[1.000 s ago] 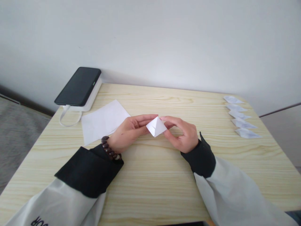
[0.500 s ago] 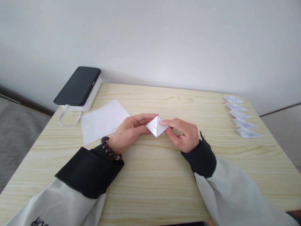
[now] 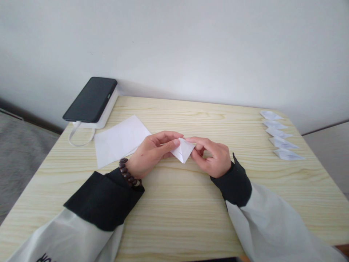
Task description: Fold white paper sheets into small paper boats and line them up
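Between my two hands is a small folded piece of white paper (image 3: 184,150), creased into a diamond-like shape, above the middle of the wooden table (image 3: 174,214). My left hand (image 3: 154,148), with a dark bead bracelet (image 3: 127,174) at its wrist, pinches the paper's left side, thumb on top and fingers behind. On the right edge, my right hand (image 3: 211,154) grips the paper between thumb and curled fingers; its index fingertip is at the upper corner. The undersides of the paper and some fingertips are hidden.
Flat white paper sheets (image 3: 120,141) lie left of my left hand. Behind them, a black-screened device (image 3: 92,99) rests on a white box (image 3: 109,111), with a white cable (image 3: 71,136) looping out. Several folded paper pieces (image 3: 283,142) line the right side. A wall (image 3: 185,51) rises behind the table.
The folded paper has turned and tilted slightly in my hands. My left thumb has come onto its upper left face, and my right index finger has moved from its face to the upper edge.
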{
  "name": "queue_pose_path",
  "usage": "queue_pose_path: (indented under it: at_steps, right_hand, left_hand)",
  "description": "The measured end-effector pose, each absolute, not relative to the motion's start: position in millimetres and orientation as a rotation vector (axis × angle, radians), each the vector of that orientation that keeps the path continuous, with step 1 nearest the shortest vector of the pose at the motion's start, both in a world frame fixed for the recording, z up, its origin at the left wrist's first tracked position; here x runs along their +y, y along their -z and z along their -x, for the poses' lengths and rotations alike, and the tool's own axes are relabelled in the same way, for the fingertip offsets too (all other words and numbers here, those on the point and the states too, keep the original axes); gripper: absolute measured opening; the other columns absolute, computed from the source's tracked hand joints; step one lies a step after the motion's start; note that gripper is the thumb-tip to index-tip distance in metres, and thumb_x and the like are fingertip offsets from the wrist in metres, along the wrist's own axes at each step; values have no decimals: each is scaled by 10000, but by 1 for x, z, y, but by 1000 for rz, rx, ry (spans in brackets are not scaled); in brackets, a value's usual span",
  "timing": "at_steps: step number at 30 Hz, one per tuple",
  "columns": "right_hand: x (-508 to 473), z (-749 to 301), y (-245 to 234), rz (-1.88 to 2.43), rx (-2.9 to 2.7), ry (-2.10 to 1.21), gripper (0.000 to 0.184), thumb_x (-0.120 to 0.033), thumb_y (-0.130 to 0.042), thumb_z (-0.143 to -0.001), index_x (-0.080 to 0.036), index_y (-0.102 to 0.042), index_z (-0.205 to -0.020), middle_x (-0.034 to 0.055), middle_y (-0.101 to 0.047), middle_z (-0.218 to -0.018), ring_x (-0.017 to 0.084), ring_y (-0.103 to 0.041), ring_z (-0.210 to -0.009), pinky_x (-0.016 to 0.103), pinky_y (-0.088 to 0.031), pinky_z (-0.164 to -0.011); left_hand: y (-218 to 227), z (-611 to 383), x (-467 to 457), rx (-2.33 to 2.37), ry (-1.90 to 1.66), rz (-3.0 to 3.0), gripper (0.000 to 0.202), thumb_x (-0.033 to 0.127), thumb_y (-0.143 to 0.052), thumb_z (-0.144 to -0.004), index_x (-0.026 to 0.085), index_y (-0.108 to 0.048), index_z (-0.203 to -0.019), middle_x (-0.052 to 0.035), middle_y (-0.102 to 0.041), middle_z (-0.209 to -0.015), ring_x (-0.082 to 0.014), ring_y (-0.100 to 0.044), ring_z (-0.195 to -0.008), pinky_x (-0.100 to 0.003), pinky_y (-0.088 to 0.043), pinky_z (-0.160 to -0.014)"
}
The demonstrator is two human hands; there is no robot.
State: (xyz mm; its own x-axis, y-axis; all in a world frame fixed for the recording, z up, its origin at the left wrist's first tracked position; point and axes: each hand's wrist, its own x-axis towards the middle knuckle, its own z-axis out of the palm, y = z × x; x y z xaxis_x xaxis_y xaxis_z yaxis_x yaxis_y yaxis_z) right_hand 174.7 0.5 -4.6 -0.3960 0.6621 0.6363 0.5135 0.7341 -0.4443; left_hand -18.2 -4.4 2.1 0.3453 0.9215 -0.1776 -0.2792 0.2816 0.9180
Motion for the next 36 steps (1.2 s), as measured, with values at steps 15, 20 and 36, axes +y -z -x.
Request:
queue_pose_path:
  at_steps: [15,20,36]
  right_hand:
    - [-4,-176,5,871,-2063,-510,267,-100,-535,-794,-172,-673,-1011,9,-749,-797,65,-658,-527,130,-508,-528]
    - [-3,-175,2,864,-2167,-195,184,-130,-607,-768,-191,-702,-914,-23,-729,-670,71,-627,-488,149,-475,-507]
    - [-3,-171,3,915,-2095,72,143,-109,-580,-799,-192,-674,-869,-37,-678,-560,80,-590,-428,187,-437,-460]
  left_hand:
    - [-5,17,-4,843,-930,-905,171,281,-695,-782,181,-691,-920,-39,-704,-950,-149,-635,-862,-293,-503,-803]
    - [-5,18,-6,858,-914,-952,183,305,-698,-778,161,-669,-888,-61,-702,-999,-171,-644,-882,-326,-509,-823]
    - [-15,14,-7,1013,-799,-1003,330,365,-716,-737,159,-628,-980,-48,-732,-860,-167,-660,-782,-282,-493,-753]
